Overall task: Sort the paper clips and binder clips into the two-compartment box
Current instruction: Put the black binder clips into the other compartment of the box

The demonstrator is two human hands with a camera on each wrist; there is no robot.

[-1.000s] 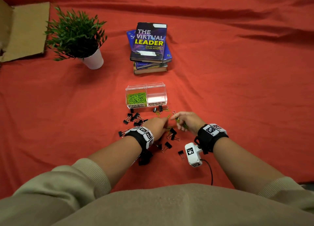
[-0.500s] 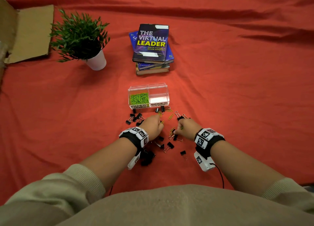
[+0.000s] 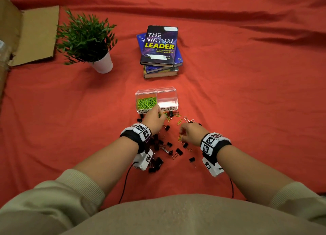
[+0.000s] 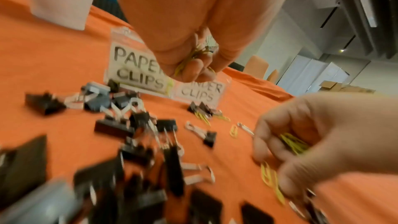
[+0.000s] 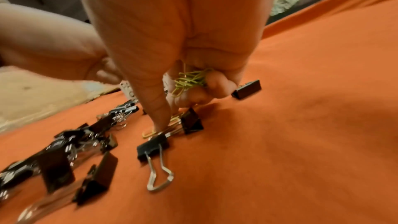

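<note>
Now 2 hands, left hand and right hand, each clutching green paper clips.

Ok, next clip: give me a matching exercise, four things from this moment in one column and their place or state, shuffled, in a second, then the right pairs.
Things
1. left hand
2. right hand
3. left compartment of the box
4. right compartment of the box

Places or states
A. holds nothing yet
B. holds a layer of green paper clips
C. at the box's front wall, gripping a bunch of paper clips
D. low over the cloth among scattered binder clips, paper clips curled in its fingers

Pairs: 1-C, 2-D, 3-B, 4-A
</note>
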